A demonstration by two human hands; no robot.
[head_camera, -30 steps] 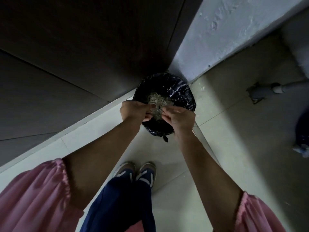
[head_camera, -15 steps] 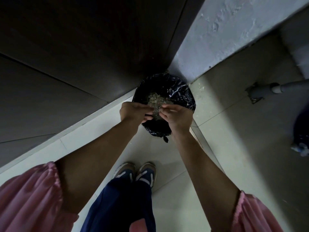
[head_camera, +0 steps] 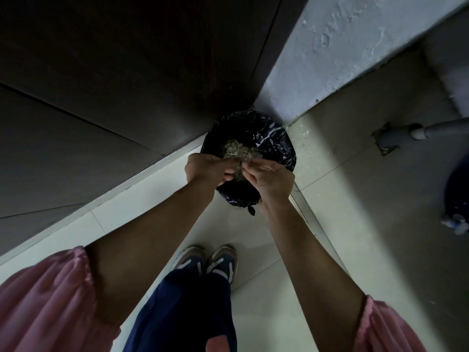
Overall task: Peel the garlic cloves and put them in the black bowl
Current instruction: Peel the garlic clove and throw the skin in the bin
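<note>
Pale floor tiles (head_camera: 355, 199) meet a dark wall (head_camera: 127, 72) and a rough grey wall (head_camera: 342, 47) in a corner, where a bin lined with a black bag (head_camera: 274, 138) stands at 12 o'clock from the person's shoes (head_camera: 205, 260). Pale papery skins (head_camera: 238, 151) lie heaped inside it. Both hands hover over the bin's near rim, the left hand (head_camera: 205, 168) at about 8 o'clock and the right hand (head_camera: 269, 176) at about 5 o'clock. Their fingers are curled and the fingertips meet. Whether they pinch a clove or a skin, I cannot tell. A grey pipe (head_camera: 406, 130) lies at 3 o'clock, well apart from the bin.
</note>
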